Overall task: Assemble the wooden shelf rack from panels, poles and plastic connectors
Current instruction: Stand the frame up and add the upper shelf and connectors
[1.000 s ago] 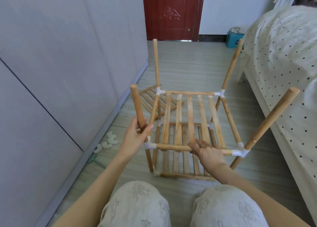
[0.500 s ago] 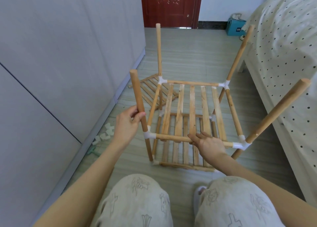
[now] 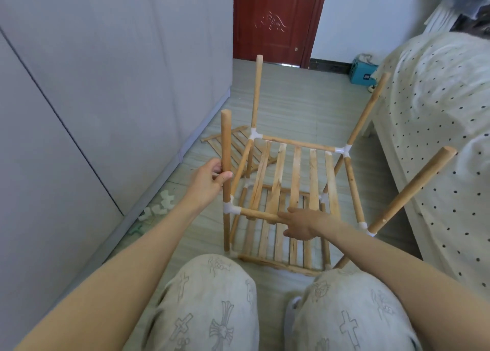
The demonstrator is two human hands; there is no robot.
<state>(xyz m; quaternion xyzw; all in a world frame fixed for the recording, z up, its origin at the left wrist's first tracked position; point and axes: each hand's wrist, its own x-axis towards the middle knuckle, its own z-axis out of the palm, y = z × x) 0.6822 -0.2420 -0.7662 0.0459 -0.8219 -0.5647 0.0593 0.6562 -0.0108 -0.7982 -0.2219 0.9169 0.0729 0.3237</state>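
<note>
Left hand (image 3: 206, 182) is pinching the near-left pole (image 3: 226, 149) above its connector (image 3: 230, 209); right hand (image 3: 301, 224) is curling around the front rail (image 3: 258, 214) beside it.

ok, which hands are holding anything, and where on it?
Left hand grips the near-left pole at mid-height, above the white connector. Right hand holds the front rail.
</note>
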